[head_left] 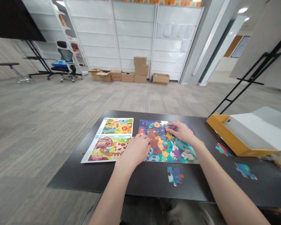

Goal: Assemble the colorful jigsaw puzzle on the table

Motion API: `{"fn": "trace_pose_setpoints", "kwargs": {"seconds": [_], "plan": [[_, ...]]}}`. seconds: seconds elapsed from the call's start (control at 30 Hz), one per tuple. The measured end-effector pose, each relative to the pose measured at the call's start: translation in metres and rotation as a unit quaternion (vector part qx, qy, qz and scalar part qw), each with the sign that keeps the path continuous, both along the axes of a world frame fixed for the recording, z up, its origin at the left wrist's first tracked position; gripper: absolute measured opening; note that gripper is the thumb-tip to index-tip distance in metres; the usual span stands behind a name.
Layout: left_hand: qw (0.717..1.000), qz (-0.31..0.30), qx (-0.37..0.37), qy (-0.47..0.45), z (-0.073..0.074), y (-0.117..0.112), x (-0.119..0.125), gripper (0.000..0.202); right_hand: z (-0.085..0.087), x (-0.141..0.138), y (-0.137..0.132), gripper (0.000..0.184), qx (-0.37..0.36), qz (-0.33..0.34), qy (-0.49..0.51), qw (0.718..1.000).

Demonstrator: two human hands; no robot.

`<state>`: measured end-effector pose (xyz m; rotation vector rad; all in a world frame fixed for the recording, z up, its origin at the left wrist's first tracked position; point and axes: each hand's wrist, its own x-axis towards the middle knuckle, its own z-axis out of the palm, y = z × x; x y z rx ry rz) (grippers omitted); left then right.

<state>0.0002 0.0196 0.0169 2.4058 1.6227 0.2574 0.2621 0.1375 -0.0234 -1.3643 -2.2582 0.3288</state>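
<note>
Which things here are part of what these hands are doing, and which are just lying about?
In use: left hand, right hand, jigsaw puzzle, loose pieces, printed picture sheet, yellow box.
Lying about: cardboard boxes, office chair, stool.

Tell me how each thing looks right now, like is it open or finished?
Left hand: resting on the puzzle's left edge
Right hand: fingers touching the puzzle
Puzzle: mostly together, gap near the top
Loose piece: lying on the table, not joined
Loose piece: lying on the table, not joined
Puzzle box: open, white inside showing
Cardboard boxes: stacked by the wall, some open
</note>
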Motion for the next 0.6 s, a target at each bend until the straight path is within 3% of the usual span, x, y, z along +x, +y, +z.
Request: {"fn": "trace_pose_setpoints", "kwargs": {"seconds": [0.13,0.6], "plan": [[1.000,0.003,-0.002,0.007,0.0010,-0.0002,-0.0004,0.026,0.0050,-0.0034,-0.0064,0.018,-0.013,0.040,-0.009,0.999],[1.000,0.001,0.002,-0.002,-0.0010,0.0001,-0.0001,0.027,0.0000,-0.0064,-0.0069,0.025,0.019,0.040,-0.059,0.997]]}}
